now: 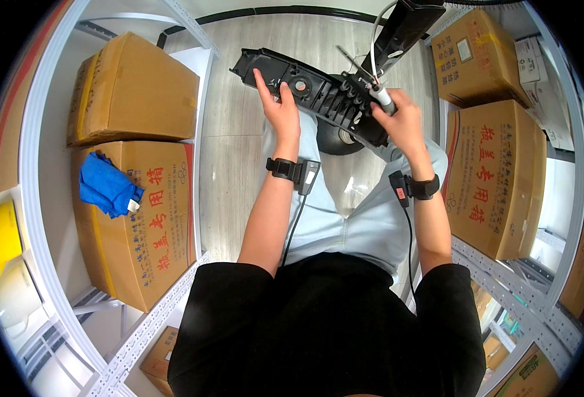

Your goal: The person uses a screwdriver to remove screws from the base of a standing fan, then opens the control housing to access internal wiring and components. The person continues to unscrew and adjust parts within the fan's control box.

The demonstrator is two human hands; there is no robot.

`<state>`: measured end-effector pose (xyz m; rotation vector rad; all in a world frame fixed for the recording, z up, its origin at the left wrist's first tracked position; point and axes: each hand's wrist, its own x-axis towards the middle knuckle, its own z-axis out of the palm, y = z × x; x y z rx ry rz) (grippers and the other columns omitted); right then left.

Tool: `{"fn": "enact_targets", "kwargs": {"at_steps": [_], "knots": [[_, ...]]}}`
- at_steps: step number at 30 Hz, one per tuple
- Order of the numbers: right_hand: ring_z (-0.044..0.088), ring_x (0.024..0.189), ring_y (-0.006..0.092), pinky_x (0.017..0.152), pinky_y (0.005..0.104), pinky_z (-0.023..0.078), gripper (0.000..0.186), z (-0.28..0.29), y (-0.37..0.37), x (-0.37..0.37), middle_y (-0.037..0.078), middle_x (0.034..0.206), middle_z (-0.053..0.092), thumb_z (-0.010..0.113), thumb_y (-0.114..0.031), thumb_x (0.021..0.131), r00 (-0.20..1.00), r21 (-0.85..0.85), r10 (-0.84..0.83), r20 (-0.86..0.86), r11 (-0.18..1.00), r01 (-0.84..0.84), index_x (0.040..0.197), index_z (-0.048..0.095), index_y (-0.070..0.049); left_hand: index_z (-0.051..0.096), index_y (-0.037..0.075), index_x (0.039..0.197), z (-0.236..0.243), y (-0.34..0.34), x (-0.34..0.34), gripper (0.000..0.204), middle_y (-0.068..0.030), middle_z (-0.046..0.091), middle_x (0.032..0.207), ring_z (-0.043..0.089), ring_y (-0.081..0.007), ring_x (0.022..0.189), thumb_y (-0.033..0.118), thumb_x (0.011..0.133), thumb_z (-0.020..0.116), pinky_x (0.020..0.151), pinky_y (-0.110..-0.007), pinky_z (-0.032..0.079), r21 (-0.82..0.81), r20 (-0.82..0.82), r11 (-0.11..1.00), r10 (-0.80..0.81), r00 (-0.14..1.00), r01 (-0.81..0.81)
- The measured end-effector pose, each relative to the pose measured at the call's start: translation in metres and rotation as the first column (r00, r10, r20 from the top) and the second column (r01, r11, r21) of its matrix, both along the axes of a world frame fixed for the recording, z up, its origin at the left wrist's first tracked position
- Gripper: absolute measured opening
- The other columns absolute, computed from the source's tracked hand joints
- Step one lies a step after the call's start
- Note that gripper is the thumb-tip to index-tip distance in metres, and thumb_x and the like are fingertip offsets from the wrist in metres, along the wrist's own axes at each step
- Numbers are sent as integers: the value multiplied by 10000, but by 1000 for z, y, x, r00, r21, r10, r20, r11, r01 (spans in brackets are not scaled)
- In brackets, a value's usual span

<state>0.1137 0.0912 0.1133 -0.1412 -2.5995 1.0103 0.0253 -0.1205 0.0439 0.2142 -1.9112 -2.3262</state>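
Note:
A long black plastic panel (291, 78), ribbed and hollow on the side facing me, slants across in front of my knees. My left hand (282, 119) holds its lower edge near the left end, with two fingers stretched over its face; the other fingers are hidden. At the panel's right end, my right hand (403, 122) is closed around the grey-white handle of a screwdriver (384, 100). Its thin metal shaft points up and to the left. A thin white cable (372, 49) loops down close to the tool.
A black upright part (401, 33) stands behind the panel, and a round black base (337, 140) is on the floor between my legs. Shelves with cardboard boxes (136, 86) flank me. A blue cloth (109, 184) lies on a left box. Yellow (0, 233) and white (15, 294) helmets are farther left.

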Motion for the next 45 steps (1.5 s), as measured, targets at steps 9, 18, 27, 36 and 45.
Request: {"fn": "enact_targets", "kwargs": {"at_steps": [9, 18, 27, 36, 45], "knots": [[623, 800, 333, 692, 369, 493, 264, 1, 31, -22, 128, 980, 626, 707, -112, 800, 995, 187, 97, 9, 978, -97, 1047, 646, -42, 241, 70, 1526, 2, -1, -1, 648, -133, 367, 1493, 486, -183, 1211, 5, 938, 505, 999, -292, 397, -13, -176, 998, 61, 982, -65], [616, 876, 348, 769, 377, 490, 324, -36, 25, -32, 152, 990, 626, 713, -127, 807, 989, 4, 142, 36, 990, -142, 1106, 630, -33, 254, 91, 1530, 11, -5, 3, 663, -120, 382, 1492, 489, -174, 1205, -21, 923, 496, 998, -273, 387, 16, -117, 999, 42, 992, -40], [519, 532, 53, 479, 242, 386, 297, -33, 28, -15, -36, 638, 569, 680, -358, 901, 919, -445, 151, 363, 895, 28, 1006, 684, -80, 278, 120, 1526, -11, -6, -7, 658, -131, 467, 1449, 561, -178, 1114, 14, 917, 503, 891, -270, 453, -45, -220, 991, 114, 969, -127], [467, 493, 25, 454, 185, 351, 320, -6, 39, 29, -56, 637, 527, 716, -269, 871, 775, -655, 377, 507, 753, 61, 1113, 652, -70, 246, 81, 1529, 4, -2, -3, 651, -114, 315, 1538, 422, -192, 1308, -34, 930, 472, 1081, -301, 330, 53, -174, 998, 50, 983, -41], [459, 501, 35, 463, 199, 349, 321, -7, 27, 27, -45, 665, 536, 718, -190, 870, 877, -842, 376, 300, 536, 58, 1112, 626, -1, 9, 123, 1554, 46, -3, 1, 762, -119, 523, 1310, 558, -178, 1100, 308, 1013, 513, 883, -332, 483, 253, 54, 962, -119, 991, 102]]}}
